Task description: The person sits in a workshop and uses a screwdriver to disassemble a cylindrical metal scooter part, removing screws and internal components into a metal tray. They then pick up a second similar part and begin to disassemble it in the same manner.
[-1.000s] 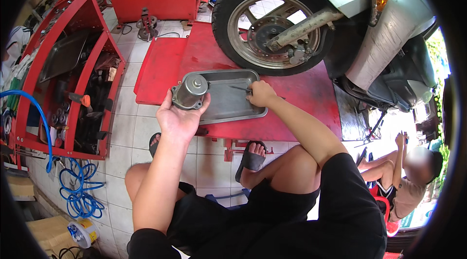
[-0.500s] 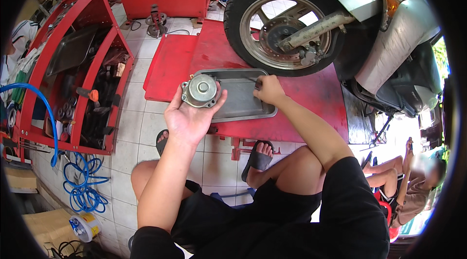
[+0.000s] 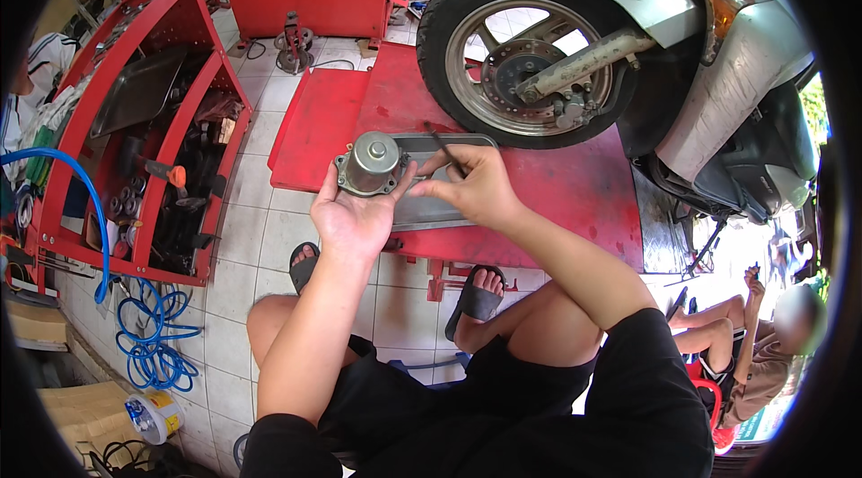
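Palm up, my left hand [image 3: 348, 219] cradles a silver motor-like part [image 3: 374, 164], with a round metal can, a small raised boss on top and a flange with bolt holes around its base. My right hand [image 3: 473, 188] is just to the right of it, closed on a thin dark rod-shaped tool [image 3: 437, 137] whose upper end points up and left; its exact kind I cannot make out. The right fingertips come close to the left fingers; whether they touch is unclear. Under both hands lies a shallow grey metal tray [image 3: 422, 219], partly hidden by them.
The tray rests on a red lift platform [image 3: 575, 200] with a scooter's front wheel [image 3: 521, 56] beyond. A red tool cart [image 3: 148, 128] and coiled blue hose [image 3: 154, 343] are on the left. Another person [image 3: 754, 352] sits at the far right.
My right hand has moved left from the tray's right side to beside the motor, bringing the thin dark tool up. The motor stays in my left hand, slightly tilted.
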{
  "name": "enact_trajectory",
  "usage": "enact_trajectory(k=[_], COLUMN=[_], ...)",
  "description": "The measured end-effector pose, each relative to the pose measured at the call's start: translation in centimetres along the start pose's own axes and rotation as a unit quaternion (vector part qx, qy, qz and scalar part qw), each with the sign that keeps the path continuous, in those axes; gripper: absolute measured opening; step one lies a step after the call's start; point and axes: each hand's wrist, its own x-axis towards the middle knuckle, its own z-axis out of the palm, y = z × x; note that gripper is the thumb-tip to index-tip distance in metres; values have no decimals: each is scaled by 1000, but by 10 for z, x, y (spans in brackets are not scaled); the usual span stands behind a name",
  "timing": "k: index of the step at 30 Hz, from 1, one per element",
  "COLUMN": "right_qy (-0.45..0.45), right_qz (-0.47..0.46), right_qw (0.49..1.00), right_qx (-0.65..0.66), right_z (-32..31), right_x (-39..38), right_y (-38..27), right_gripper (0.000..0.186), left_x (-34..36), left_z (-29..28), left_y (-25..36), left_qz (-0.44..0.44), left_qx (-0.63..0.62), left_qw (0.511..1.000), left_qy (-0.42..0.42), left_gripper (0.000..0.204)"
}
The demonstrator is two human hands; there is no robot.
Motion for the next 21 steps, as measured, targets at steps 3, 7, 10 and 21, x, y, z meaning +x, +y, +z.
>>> enact_trajectory(k=[3, 7, 10, 21], right_qy=[20, 29, 27, 19], right_qz=[-104, -95, -62, -67], right_qw=[994, 995, 998, 998], right_qx=[30, -13, -11, 9], right_z=[17, 24, 25, 30], right_x=[1, 3, 1, 2], right_y=[3, 0, -5, 10], right_gripper=[34, 35, 34, 35], left_x=[3, 6, 5, 2], left_z=[-4, -10, -9, -7], left_y=[-1, -2, -5, -11], left_qz=[-13, -10, -6, 1], left_qx=[24, 30, 35, 53], left_qw=[1000, 999, 999, 998], left_qy=[-8, -17, -23, -27], left_gripper=[45, 44, 44, 47])
